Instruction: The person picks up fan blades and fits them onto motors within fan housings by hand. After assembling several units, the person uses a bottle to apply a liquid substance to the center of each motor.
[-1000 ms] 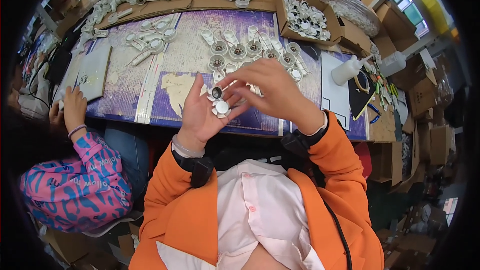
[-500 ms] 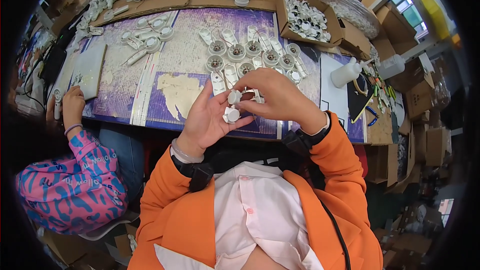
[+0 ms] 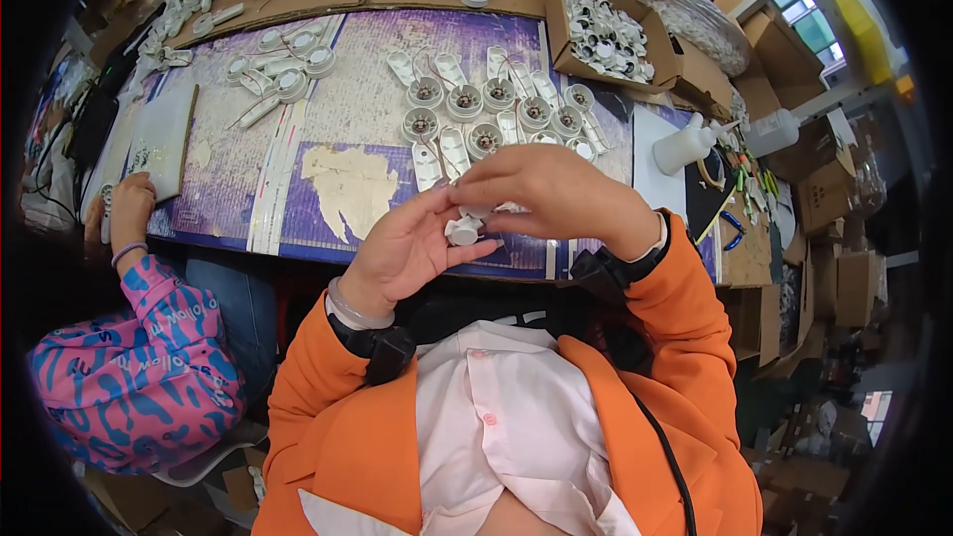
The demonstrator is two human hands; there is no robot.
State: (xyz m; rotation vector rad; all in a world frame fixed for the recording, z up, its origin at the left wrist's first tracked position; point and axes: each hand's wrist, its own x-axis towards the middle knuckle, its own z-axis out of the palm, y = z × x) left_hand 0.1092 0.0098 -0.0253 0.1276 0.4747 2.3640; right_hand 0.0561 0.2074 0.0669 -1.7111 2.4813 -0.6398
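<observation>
- White plastic part [image 3: 464, 232] is cupped in the left hand [image 3: 399, 253] over the counter [image 3: 382, 65].
- Right hand [image 3: 556, 191] is arched above it; its grip cannot be told.
- Wired white housings [image 3: 464, 102] are ranged beyond.

My 2 sleeves [image 3: 685, 328] are orange, my shirt [image 3: 462, 437] pale pink, the part [image 3: 464, 232] I hold white, the tabletop [image 3: 367, 84] patchy purple and cream.

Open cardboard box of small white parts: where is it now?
In the head view, the box sits upper right of centre, beyond the right hand, beside the plastic wrap.
</observation>
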